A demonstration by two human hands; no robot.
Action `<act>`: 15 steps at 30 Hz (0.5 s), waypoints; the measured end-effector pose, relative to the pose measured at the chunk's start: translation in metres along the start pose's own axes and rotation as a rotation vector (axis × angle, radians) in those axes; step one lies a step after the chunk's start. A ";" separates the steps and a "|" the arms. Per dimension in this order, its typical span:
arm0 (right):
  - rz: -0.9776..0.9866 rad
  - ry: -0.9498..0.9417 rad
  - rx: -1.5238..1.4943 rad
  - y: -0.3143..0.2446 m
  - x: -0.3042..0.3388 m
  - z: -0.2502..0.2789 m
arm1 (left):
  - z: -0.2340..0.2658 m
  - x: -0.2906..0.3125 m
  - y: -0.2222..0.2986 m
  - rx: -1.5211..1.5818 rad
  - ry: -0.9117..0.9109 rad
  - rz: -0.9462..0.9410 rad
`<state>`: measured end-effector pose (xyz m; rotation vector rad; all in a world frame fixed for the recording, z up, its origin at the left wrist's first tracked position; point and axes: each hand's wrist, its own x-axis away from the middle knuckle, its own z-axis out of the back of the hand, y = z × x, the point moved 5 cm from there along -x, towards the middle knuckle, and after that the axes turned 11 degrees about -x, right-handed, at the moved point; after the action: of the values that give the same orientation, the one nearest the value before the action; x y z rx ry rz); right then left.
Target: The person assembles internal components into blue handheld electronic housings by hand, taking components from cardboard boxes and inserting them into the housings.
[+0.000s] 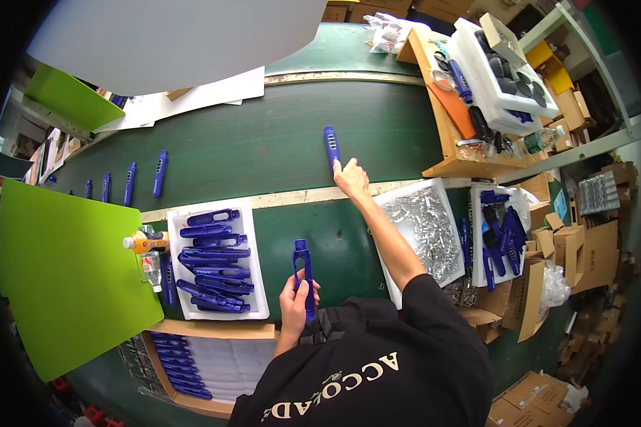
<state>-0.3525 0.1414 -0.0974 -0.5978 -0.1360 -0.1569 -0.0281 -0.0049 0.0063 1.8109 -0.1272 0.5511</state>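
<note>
My left hand [293,303] is closed around a blue pen-shaped casing [302,262] with a long open slot, held upright in front of my body. My right arm reaches forward over the green belt. My right hand [351,178] pinches the near end of a blue pen-shaped device [331,144], whose window shows pale parts. To the left of my left hand, a white foam tray [260,299] holds a pile of slotted blue casings [217,272]. Beneath my right forearm, a white tray [390,274] is filled with small transparent and metallic parts [427,231].
Several blue devices [160,173] stand spaced along the belt [235,156] at left. Bottles [147,242] sit beside a green panel [71,277]. At right are a wooden shelf [434,153], a foam box [488,270] of blue parts and cardboard boxes [527,299]. A grey panel [178,43] overhangs the far left.
</note>
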 end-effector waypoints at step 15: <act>0.347 -0.358 -0.967 -0.004 0.298 0.133 | -0.031 0.010 0.008 0.038 -0.291 0.088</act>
<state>-0.0723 0.1815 0.0650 -1.6009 -0.3030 0.2477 -0.0310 0.0232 0.0241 1.9218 -0.3983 0.3501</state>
